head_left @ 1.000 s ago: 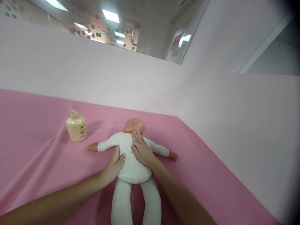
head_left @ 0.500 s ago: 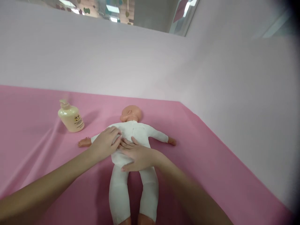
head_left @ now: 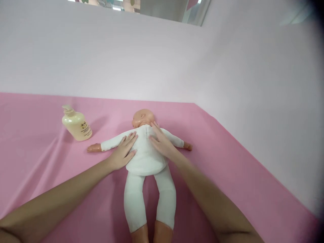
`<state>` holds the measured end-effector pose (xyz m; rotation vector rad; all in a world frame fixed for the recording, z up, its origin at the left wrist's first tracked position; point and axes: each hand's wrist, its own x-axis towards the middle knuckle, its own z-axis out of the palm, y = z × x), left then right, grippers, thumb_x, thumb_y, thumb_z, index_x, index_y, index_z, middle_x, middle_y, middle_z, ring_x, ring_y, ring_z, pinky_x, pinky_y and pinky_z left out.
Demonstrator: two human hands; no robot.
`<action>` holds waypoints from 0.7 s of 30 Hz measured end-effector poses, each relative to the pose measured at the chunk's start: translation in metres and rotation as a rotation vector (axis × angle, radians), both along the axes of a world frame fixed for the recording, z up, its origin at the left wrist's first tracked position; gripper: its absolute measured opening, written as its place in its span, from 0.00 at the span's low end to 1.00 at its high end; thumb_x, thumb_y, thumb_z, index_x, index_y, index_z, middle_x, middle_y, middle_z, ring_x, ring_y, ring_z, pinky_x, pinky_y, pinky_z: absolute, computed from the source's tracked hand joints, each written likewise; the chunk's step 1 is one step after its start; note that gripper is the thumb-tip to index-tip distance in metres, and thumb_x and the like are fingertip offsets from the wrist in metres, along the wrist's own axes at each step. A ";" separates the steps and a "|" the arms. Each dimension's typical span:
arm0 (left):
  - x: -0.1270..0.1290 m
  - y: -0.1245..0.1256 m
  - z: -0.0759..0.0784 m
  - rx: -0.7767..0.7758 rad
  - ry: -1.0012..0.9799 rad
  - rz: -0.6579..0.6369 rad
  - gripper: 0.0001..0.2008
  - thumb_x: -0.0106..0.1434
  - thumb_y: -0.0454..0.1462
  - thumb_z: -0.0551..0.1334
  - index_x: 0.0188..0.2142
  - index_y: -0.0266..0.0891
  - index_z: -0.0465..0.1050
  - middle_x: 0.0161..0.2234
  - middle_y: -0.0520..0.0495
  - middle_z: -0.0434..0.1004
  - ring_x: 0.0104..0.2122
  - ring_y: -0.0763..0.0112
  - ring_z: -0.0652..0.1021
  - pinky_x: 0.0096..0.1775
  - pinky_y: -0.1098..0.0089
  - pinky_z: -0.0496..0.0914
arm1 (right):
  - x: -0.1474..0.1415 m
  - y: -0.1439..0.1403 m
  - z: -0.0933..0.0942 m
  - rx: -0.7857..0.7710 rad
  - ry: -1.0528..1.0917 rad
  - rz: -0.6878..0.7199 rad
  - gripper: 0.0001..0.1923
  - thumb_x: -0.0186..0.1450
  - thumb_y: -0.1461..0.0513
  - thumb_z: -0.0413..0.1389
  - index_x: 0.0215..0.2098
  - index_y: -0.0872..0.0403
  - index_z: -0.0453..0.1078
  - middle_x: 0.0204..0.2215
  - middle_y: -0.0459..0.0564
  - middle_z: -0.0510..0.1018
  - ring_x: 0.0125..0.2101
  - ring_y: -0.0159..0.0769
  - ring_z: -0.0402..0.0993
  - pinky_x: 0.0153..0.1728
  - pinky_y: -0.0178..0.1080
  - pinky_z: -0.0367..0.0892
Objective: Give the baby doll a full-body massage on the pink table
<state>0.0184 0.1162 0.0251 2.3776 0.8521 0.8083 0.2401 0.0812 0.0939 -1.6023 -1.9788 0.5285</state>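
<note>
Both palms flat on the doll's back, fingers extended, nothing gripped.

The doll [head_left: 145, 158] lay face down on the pink sheet [head_left: 227, 189], arms spread to either side, head turned and pointing toward the white partition [head_left: 162, 67], legs toward me. My left hand [head_left: 124, 152] rested open on the left side of its white-clad back, fingertips near the shoulder. My right hand [head_left: 162, 143] rested open on the right side, fingertips just below the neck. The two hands were apart, with a strip of the back bare between them. A cream pump bottle [head_left: 76, 124] stood on the sheet, beyond the doll's left arm and clear of it.
</note>
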 end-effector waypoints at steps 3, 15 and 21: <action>-0.001 -0.006 0.007 0.036 -0.007 -0.137 0.26 0.69 0.39 0.53 0.66 0.46 0.57 0.68 0.43 0.55 0.69 0.54 0.52 0.67 0.45 0.39 | -0.013 -0.004 -0.013 -0.081 -0.238 0.052 0.37 0.71 0.52 0.43 0.71 0.63 0.42 0.70 0.60 0.36 0.70 0.54 0.27 0.67 0.60 0.36; 0.003 -0.030 0.016 0.146 -0.159 -0.445 0.14 0.63 0.39 0.57 0.45 0.42 0.78 0.42 0.39 0.80 0.45 0.57 0.78 0.50 0.55 0.72 | -0.025 -0.071 0.022 -0.339 -0.333 0.287 0.38 0.62 0.52 0.56 0.63 0.69 0.60 0.63 0.71 0.60 0.65 0.65 0.52 0.61 0.59 0.58; 0.006 -0.027 0.016 0.027 -0.187 -0.362 0.13 0.68 0.41 0.54 0.41 0.42 0.77 0.39 0.40 0.80 0.43 0.59 0.78 0.49 0.56 0.71 | -0.011 -0.072 0.057 -0.415 -0.232 0.413 0.18 0.63 0.50 0.56 0.32 0.54 0.79 0.25 0.53 0.78 0.27 0.42 0.77 0.39 0.46 0.74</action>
